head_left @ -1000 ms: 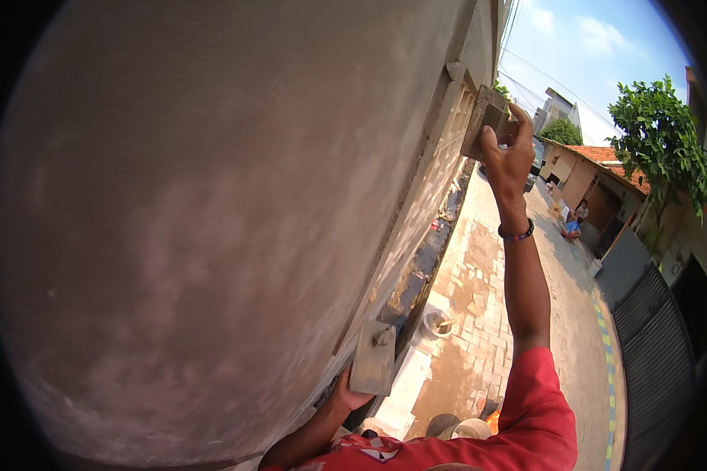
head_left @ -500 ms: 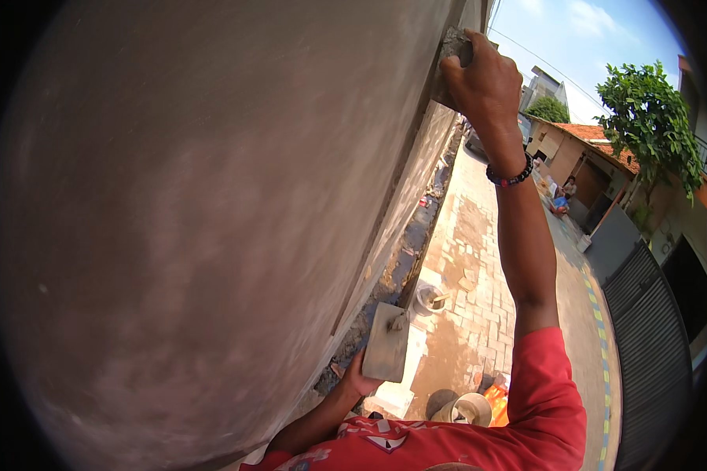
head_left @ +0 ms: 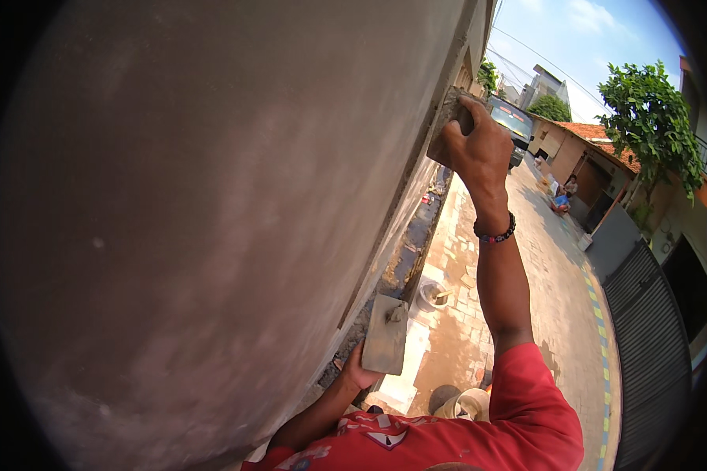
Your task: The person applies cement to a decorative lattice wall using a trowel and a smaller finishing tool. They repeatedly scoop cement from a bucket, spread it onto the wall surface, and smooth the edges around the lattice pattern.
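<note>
A grey plastered wall [head_left: 212, 220] fills the left and middle of the view. High up at its right edge, my right hand [head_left: 485, 157] is closed round a plastering float [head_left: 441, 147], whose flat face lies against or very close to the wall's corner. Lower down, my left hand [head_left: 359, 372] grips the near edge of a flat rectangular mortar board [head_left: 383, 349]. On that board sits a small lump of wet mortar [head_left: 396, 314]. The underside of the board and some of my left fingers are hidden.
A drain channel [head_left: 410, 250] runs along the wall's foot. Beside it on the paving stand a small bucket [head_left: 432, 297] with a tool in it and a larger bucket [head_left: 470, 405]. A dark vehicle [head_left: 512, 122], seated people [head_left: 565, 192] and a ribbed gate [head_left: 644, 330] lie beyond.
My right hand has moved down along the wall's edge with the float, and its elbow has shifted left. The vehicle behind shows more. The left hand and board have barely moved.
</note>
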{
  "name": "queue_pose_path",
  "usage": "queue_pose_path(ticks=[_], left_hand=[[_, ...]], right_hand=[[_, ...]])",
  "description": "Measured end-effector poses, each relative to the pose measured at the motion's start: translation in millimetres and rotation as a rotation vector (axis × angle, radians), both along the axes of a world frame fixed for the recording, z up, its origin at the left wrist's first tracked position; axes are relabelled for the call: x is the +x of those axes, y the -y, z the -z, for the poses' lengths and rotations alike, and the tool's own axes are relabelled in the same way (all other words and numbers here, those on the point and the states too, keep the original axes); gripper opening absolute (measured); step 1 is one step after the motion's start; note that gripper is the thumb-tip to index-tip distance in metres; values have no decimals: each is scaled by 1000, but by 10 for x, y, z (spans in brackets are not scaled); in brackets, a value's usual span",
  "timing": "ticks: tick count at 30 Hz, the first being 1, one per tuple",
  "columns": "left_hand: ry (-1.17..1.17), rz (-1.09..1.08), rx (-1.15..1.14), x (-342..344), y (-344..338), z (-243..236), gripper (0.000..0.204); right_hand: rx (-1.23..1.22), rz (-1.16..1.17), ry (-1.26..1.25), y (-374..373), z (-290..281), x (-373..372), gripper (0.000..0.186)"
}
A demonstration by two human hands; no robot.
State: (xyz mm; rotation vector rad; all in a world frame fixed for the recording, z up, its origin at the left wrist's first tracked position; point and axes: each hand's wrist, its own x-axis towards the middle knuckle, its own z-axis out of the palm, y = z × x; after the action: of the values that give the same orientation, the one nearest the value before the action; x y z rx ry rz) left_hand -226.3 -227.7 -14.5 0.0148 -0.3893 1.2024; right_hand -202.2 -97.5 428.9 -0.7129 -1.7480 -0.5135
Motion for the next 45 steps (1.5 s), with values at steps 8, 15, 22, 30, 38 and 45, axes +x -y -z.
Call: queue_pose_path(ticks=[8,15,22,30,38,45], left_hand=[[-54,-37,14,-56,69,-72,51],[-64,-67,80,-28,80,-46,50],[10,-4,37,7,33,-90,50],[-48,-31,31,82,-14,47,51],[-135,-103,-78,103,-13,11,52],[31,51,59,94,-132,68,53]], right_hand=[[177,139,65,-258,-1207,-172,34],[51,168,119,-257,-561,-220,18],[19,36,61,-5,-315,53,37],[234,100,82,-385,-1718,-91,33],[48,236,192,-234,-1405,-285,28],[-76,104,286,-101,-488,-100,25]])
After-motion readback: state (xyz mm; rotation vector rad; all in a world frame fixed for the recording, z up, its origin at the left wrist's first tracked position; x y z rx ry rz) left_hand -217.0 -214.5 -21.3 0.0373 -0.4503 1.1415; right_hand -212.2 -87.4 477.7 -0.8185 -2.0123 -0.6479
